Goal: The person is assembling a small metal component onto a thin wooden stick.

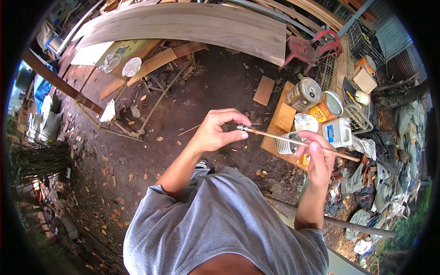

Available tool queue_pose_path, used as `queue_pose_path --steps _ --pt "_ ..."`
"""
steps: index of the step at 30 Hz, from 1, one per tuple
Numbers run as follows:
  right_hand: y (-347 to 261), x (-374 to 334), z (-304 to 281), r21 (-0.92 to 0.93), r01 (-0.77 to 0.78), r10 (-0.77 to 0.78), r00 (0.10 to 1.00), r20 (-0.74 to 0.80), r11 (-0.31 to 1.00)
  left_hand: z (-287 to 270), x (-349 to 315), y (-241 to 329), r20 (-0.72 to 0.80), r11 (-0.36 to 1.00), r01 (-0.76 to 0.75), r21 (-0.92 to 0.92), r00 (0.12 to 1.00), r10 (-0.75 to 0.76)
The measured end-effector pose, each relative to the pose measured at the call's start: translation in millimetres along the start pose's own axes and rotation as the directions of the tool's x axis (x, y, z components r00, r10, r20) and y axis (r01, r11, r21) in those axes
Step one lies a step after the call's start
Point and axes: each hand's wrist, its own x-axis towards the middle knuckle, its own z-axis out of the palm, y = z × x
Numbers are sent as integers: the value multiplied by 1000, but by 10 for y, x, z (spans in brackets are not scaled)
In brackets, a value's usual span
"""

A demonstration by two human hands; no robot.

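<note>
I hold a long thin wooden stick [275, 137] out in front of my chest. Its left end carries a small dark, shiny piece [240, 128], whose kind I cannot make out. My left hand [217, 131] pinches that piece between thumb and fingers. Farther along the shaft, my right hand [317, 161] has its thumb and fingers closed around the stick. The tip sticks out past it to the right and slants slightly toward me. Below the stick, a clear plastic container [286, 145] stands on a low wooden board [271, 145].
On the board's far side are a large tin [304, 94], an orange tin [327, 107] and a white jug [337, 132]. Beyond stands a red chair [316, 48]. A long grey-brown plank [197, 26] spans the back. Rags and scrap [362, 188] lie at right.
</note>
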Motion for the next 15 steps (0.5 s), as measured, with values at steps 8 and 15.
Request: queue_pose_path --steps 8,15 --pt "-499 -287 166 -404 35 243 750 615 914 74 7 -6 -8 986 -76 147 997 78" --pt "-177 158 238 -824 388 -152 922 357 412 203 14 57 21 967 -118 227 993 116"
